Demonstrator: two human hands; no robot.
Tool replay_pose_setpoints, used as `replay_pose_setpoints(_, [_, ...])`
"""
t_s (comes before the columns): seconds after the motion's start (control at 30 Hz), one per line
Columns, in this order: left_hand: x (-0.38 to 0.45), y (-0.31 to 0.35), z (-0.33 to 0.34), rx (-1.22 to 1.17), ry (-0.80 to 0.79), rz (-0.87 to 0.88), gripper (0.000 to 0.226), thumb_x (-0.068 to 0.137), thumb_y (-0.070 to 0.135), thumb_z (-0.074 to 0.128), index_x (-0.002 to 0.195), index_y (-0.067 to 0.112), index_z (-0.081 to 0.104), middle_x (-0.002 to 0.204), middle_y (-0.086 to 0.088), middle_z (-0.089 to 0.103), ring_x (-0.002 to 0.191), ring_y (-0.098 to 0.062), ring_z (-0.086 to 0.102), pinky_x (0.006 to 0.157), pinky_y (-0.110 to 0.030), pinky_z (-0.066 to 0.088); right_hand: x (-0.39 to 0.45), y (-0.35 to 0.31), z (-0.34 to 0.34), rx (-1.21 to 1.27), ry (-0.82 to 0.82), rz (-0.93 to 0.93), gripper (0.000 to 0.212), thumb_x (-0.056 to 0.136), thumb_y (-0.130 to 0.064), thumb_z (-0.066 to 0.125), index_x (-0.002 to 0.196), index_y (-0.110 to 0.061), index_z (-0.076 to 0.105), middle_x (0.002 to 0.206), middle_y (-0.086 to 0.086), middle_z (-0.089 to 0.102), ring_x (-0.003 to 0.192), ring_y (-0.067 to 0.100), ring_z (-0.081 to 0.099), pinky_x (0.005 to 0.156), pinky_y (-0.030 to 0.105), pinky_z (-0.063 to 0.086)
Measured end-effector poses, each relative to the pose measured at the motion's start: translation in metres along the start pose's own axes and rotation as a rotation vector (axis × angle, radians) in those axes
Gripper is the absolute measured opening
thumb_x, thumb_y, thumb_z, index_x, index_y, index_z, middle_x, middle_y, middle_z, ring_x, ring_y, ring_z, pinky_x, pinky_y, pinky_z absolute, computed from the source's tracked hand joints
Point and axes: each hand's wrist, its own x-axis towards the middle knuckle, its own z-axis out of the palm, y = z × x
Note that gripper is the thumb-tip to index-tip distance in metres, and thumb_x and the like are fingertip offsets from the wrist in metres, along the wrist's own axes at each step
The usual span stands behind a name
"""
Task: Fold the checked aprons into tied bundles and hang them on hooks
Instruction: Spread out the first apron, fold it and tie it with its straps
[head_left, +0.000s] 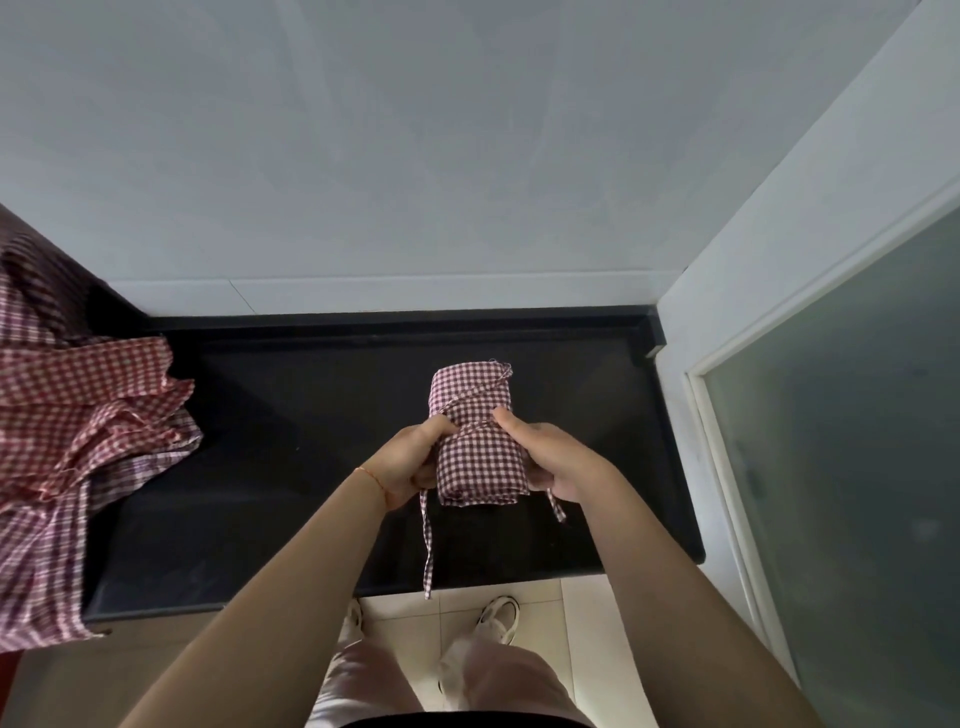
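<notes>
the rolled apron bundle (475, 436) lies on the black counter (291, 415), long axis pointing away from the person — left hand (415, 457) and right hand (553, 457) flank it, each pinching a strap end (427, 545) across its middle.

Both hands, left hand (415, 457) and right hand (550, 457), grip the rolled apron's (475, 457) ties above the counter (291, 415).

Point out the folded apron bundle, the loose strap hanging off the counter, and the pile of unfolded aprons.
folded apron bundle (475, 462): head view, its front face.
loose strap (427, 545): head view, mid-length.
pile of unfolded aprons (83, 410): head view, top layer.
</notes>
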Motion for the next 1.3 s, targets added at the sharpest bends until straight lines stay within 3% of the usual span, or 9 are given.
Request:
replay_pose_setpoints(0.17, [-0.003,0.016,0.008,-0.212,-0.179,0.185,0.058,0.087,0.06,0.059,0.112,0.008,0.067,0.101,-0.013,0.067,0.086,-0.026,0.062,0.083,-0.033,0.048,-0.001,-0.002,-0.008,0.438,-0.149,-0.143,0.049,0.066,-0.046,0.088,0.097,-0.01,0.077,0.109,0.01,0.066,0.091,0.02,0.057,0.104,0.036,0.043])
replay_pose_setpoints(0.3, [0.0,0.016,0.02,-0.366,-0.179,0.293,0.031,0.099,0.036,0.051,0.104,0.007,0.06,0.082,-0.003,0.051,0.071,-0.016,0.039,0.077,-0.034,0.035,0.001,-0.006,-0.006,0.7,-0.178,-0.222,0.039,0.081,-0.043,0.075,0.095,-0.006,0.075,0.061,0.0,0.042,0.049,0.009,0.034,0.054,0.021,0.033])
replay_pose_setpoints(0.4, [0.001,0.01,0.029,-0.355,-0.135,0.338,0.021,0.101,0.016,0.045,0.095,0.007,0.062,0.076,0.0,0.056,0.071,-0.016,0.042,0.081,-0.036,0.037,-0.001,-0.01,0.0,0.777,-0.181,-0.259,0.043,0.088,-0.046,0.068,0.1,-0.005,0.073,0.053,-0.001,0.036,0.044,0.008,0.031,0.049,0.02,0.033])
replay_pose_setpoints(0.53, [0.004,0.014,0.044,-0.253,0.026,0.277,0.037,0.102,0.018,0.047,0.13,-0.003,0.057,0.125,-0.023,0.063,0.115,-0.036,0.061,0.103,-0.047,0.049,0.006,-0.011,0.007,0.679,-0.091,-0.265,0.06,0.063,-0.06,0.084,0.099,-0.012,0.08,0.072,0.006,0.046,0.062,0.014,0.042,0.073,0.026,0.04])
replay_pose_setpoints(0.63, [0.01,0.017,0.049,-0.16,0.153,0.2,0.037,0.1,0.011,0.052,0.134,-0.004,0.054,0.125,-0.029,0.06,0.116,-0.036,0.06,0.105,-0.05,0.048,0.001,-0.012,0.011,0.589,-0.027,-0.212,0.054,0.062,-0.062,0.082,0.085,-0.013,0.081,0.089,0.019,0.061,0.075,0.018,0.049,0.094,0.032,0.043])
replay_pose_setpoints(0.8, [0.001,0.017,0.038,-0.11,0.208,0.115,0.026,0.098,0.006,0.054,0.123,0.01,0.06,0.114,-0.012,0.07,0.101,-0.025,0.068,0.085,-0.037,0.058,-0.006,-0.017,0.006,0.55,0.015,-0.159,0.064,0.081,-0.059,0.069,0.115,-0.004,0.067,0.065,0.003,0.049,0.056,0.013,0.041,0.06,0.025,0.032])
replay_pose_setpoints(0.93, [-0.007,0.014,0.008,-0.224,0.209,0.023,0.03,0.1,0.022,0.055,0.126,0.008,0.061,0.119,-0.012,0.069,0.109,-0.026,0.065,0.096,-0.04,0.051,-0.01,-0.015,-0.002,0.436,0.022,-0.148,0.041,0.096,-0.051,0.057,0.104,-0.012,0.063,0.062,-0.001,0.049,0.047,0.008,0.036,0.047,0.021,0.027])
replay_pose_setpoints(1.13, [-0.002,0.015,0.004,-0.081,-0.04,-0.028,0.074,0.076,0.05,0.078,0.137,0.017,0.051,0.128,-0.009,0.065,0.119,-0.03,0.062,0.099,-0.048,0.052,0.003,-0.002,0.017,0.187,-0.024,-0.12,0.037,0.092,-0.056,0.06,0.113,-0.026,0.057,0.108,0.003,0.07,0.087,0.019,0.069,0.081,0.034,0.059])
replay_pose_setpoints(1.3, [0.001,0.002,-0.004,-0.068,-0.044,-0.022,0.066,0.076,0.029,0.08,0.135,0.015,0.052,0.127,-0.011,0.066,0.117,-0.031,0.063,0.098,-0.047,0.052,0.005,0.002,0.003,-0.115,-0.077,0.001,0.06,0.087,-0.069,0.057,0.101,-0.01,0.056,0.077,0.001,0.057,0.054,0.008,0.043,0.049,0.021,0.028])
